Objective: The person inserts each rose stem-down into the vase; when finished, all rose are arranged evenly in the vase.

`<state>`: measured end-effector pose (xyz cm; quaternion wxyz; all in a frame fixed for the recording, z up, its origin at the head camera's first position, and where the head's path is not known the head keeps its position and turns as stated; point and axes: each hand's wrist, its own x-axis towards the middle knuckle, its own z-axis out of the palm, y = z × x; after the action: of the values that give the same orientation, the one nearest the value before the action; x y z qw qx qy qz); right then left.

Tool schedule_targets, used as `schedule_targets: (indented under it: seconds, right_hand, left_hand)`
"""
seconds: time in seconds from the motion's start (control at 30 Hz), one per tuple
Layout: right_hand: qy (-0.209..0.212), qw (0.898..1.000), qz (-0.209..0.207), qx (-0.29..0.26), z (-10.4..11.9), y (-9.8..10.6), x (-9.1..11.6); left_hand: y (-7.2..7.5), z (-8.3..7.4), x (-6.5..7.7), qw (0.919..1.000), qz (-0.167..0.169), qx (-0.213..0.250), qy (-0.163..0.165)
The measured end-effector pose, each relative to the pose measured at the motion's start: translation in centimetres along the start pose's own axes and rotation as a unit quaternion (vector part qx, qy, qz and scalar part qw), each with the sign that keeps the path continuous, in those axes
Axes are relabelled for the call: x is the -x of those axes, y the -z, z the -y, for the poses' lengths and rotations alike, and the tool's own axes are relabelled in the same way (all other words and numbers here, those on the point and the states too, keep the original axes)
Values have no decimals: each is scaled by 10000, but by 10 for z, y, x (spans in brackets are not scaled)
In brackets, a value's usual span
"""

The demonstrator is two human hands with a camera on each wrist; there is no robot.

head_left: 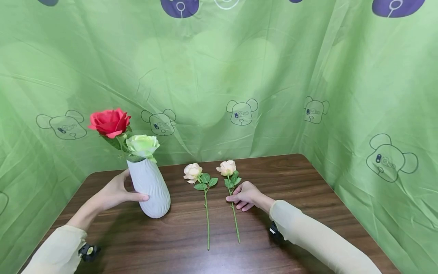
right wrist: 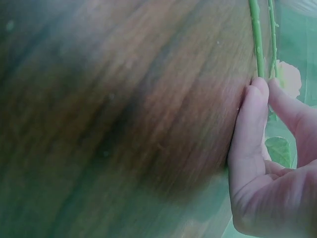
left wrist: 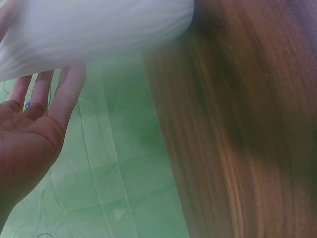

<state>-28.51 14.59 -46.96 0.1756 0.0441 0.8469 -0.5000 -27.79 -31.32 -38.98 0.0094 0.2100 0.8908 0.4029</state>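
Observation:
In the head view my left hand point(head_left: 118, 192) holds a white ribbed vase point(head_left: 150, 186), thumb across its front and the other fingers behind it. The vase leans, its mouth toward the left; whether its base touches the table I cannot tell. A red rose point(head_left: 110, 122) and a pale green rose point(head_left: 142, 145) stand in it. My right hand point(head_left: 248, 196) pinches the green stem point(right wrist: 257, 44) of a cream rose point(head_left: 227, 168) between thumb and forefinger. Left of it, a second cream rose point(head_left: 192, 172) lies on the table, its stem toward me.
The dark wooden table point(head_left: 273, 243) has its far edge close to a green curtain point(head_left: 205, 76) printed with bear faces. The curtain also runs along both sides. A small black device point(head_left: 89, 252) is strapped at each wrist.

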Motion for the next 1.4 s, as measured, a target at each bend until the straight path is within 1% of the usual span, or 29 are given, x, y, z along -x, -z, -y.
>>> schedule_targets:
  seconds: [0.17, 0.4, 0.67, 0.9, 1.13, 1.23, 1.4]
  right_hand:
    - [-8, 10000, -23, 40, 1, -1, 1]
    - [36, 10000, -8, 18, 1, -1, 2]
    - [56, 9998, 131, -143, 0, 2, 2]
    - [17, 9990, 324, -300, 1, 4, 4]
    - [17, 9977, 583, -333, 1, 7, 6]
    - [10, 9967, 698, -404, 2, 8, 8]
    - [26, 9949, 800, -622, 9, 13, 13]
  left_hand:
    - [0, -1, 0, 10000, -22, -58, 2]
    - [0, 0, 1, 10000, -12, 1, -37]
    - [0, 0, 1, 10000, -26, 35, -44]
    - [0, 0, 1, 9999, -68, -138, -12]
    - [0, -1, 1, 10000, -42, -47, -33]
    - [0, -2, 1, 9999, -55, -116, -28]
    - [0, -2, 1, 9998, -68, -170, -36]
